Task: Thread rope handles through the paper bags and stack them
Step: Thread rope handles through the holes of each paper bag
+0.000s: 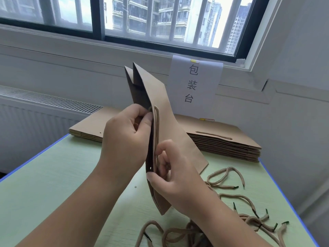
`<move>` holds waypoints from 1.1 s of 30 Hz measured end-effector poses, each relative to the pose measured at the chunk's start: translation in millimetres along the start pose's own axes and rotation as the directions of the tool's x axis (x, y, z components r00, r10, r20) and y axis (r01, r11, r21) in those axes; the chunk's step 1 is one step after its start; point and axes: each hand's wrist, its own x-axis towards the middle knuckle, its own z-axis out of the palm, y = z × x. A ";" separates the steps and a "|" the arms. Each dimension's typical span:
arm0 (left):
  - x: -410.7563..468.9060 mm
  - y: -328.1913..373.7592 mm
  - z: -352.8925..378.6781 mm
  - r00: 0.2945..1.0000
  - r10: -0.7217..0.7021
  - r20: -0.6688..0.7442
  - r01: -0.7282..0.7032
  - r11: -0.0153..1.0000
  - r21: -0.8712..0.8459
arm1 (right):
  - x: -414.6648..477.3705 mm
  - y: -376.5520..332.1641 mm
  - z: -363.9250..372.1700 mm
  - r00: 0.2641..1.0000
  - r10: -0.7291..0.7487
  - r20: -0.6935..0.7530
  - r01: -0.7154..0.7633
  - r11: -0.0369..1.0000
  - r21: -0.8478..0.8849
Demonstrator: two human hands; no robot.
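Currently I see one kraft paper bag [169, 111] held on edge above the green bench [62, 175], with one rope handle [156, 125] lying along its face. My left hand [124, 134] pinches the bag's rim at the rope's upper end; my right hand [176, 180] pinches the rim lower down. Two piles of flat bags lie behind, a left stack [89, 129] and a right stack [231, 145]. The loose ropes [245, 198] are too tangled to count.

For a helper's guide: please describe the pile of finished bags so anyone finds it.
Find the white paper sign under the window. Two piles of flat brown bags lie below it. The finished pile is the right one: its top bag carries a rope handle; the left pile shows none.
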 end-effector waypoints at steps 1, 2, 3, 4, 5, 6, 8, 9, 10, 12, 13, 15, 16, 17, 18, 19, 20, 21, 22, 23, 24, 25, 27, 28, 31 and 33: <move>-0.4 0.7 0.0 1.000 0.007 0.004 -0.007 1.000 0.000 | 0.5 0.7 0.0 1.000 0.001 0.000 -0.001 1.000 -0.005; -0.5 0.8 -0.1 1.000 0.014 0.009 -0.014 1.000 0.001 | 1.1 1.1 0.3 1.000 0.002 -0.001 -0.002 1.000 -0.012; -0.5 1.0 -0.1 1.000 0.022 0.016 -0.022 1.000 0.007 | 1.8 1.9 0.6 1.000 0.001 -0.004 -0.001 1.000 -0.022; -0.6 1.1 -0.1 0.999 0.033 0.023 -0.033 0.999 0.019 | 2.3 2.5 1.1 1.000 0.000 -0.005 0.000 0.999 -0.032; -0.9 1.9 -0.2 0.998 0.046 0.031 -0.048 0.998 0.039 | 2.7 3.1 1.8 1.000 0.000 -0.006 0.000 0.999 -0.046; -1.4 3.0 -0.5 0.997 0.060 0.041 -0.063 0.996 0.059 | 3.0 2.5 2.4 1.000 -0.002 -0.006 0.002 0.998 -0.065; -1.9 4.9 -1.6 0.995 0.076 0.063 -0.080 0.994 0.074 | 3.3 1.8 2.7 1.000 -0.006 -0.013 0.005 0.994 -0.108; -1.5 4.6 -2.3 0.994 0.086 0.069 -0.091 0.992 0.084 | 3.2 2.4 2.9 1.000 -0.013 -0.021 0.010 0.992 -0.124; -0.8 4.2 -3.3 0.992 0.102 0.069 -0.109 0.989 0.103 | 3.3 2.4 2.5 0.999 -0.023 -0.030 0.018 0.989 -0.144; 0.6 3.7 -4.2 0.988 0.141 0.054 -0.147 0.981 0.129 | 4.4 2.8 -0.4 0.998 -0.042 -0.055 0.031 0.983 -0.180; 0.7 4.2 -4.3 0.988 0.148 0.040 -0.152 0.984 0.098 | 5.0 3.5 -3.0 0.996 -0.054 -0.077 0.038 0.980 -0.195; -0.6 9.0 -6.1 0.991 0.131 -0.001 -0.131 0.990 -0.051 | 6.6 5.1 -11.9 0.990 -0.067 -0.121 0.040 0.976 -0.214; -1.5 11.3 -7.7 0.991 0.133 -0.031 -0.136 0.984 -0.112 | 7.4 5.9 -17.5 0.989 -0.064 -0.134 0.038 0.981 -0.191; -2.2 13.8 -9.8 0.986 0.157 -0.058 -0.164 0.977 -0.139 | 8.5 7.1 -23.7 0.988 -0.057 -0.142 0.040 0.992 -0.122; -2.5 15.5 -11.5 0.978 0.194 -0.076 -0.203 0.970 -0.131 | 9.7 8.9 -30.5 0.986 -0.041 -0.159 0.034 0.998 -0.043; -2.7 16.5 -12.8 0.968 0.237 -0.082 -0.246 0.963 -0.115 | 11.3 12.5 -38.6 0.981 -0.004 -0.193 0.014 0.999 0.050; -2.5 17.2 -13.8 0.957 0.280 -0.078 -0.288 0.951 -0.111 | 13.5 12.0 -48.2 0.970 0.035 -0.240 -0.002 0.990 0.139; -2.5 17.7 -14.6 0.943 0.325 -0.072 -0.332 0.936 -0.119 | 15.9 13.9 -58.9 0.953 0.074 -0.293 -0.004 0.972 0.234; -2.6 18.8 -15.2 0.925 0.374 -0.068 -0.380 0.916 -0.128 | 17.1 15.4 -70.3 0.931 0.136 -0.338 -0.004 0.932 0.362; -2.6 20.4 -15.3 0.904 0.422 -0.063 -0.427 0.895 -0.128 | 18.0 20.8 -83.0 0.911 0.205 -0.358 -0.005 0.873 0.487; -3.0 22.4 -15.3 0.882 0.467 -0.056 -0.470 0.875 -0.115 | 16.7 17.1 -95.0 0.893 0.277 -0.355 -0.026 0.819 0.573; -3.8 24.1 -14.9 0.867 0.496 -0.050 -0.499 0.861 -0.102 | 14.9 10.2 -105.0 0.886 0.326 -0.329 -0.054 0.778 0.626; -3.9 23.4 -15.3 0.854 0.517 -0.062 -0.521 0.849 -0.085 | 12.3 14.2 -127.1 0.820 0.436 -0.372 -0.023 0.674 0.739; -3.1 21.6 -16.1 0.848 0.526 -0.064 -0.530 0.844 -0.082 | 11.1 15.1 -137.2 0.784 0.487 -0.385 -0.012 0.631 0.775; -2.2 20.3 -15.0 0.821 0.571 0.000 -0.570 0.819 -0.066 | 5.9 19.4 -160.9 0.792 0.510 -0.336 -0.065 0.617 0.785; -2.0 22.1 -13.3 0.845 0.534 -0.006 -0.533 0.842 -0.083 | 6.9 21.9 -167.7 0.799 0.511 -0.316 -0.168 0.694 0.700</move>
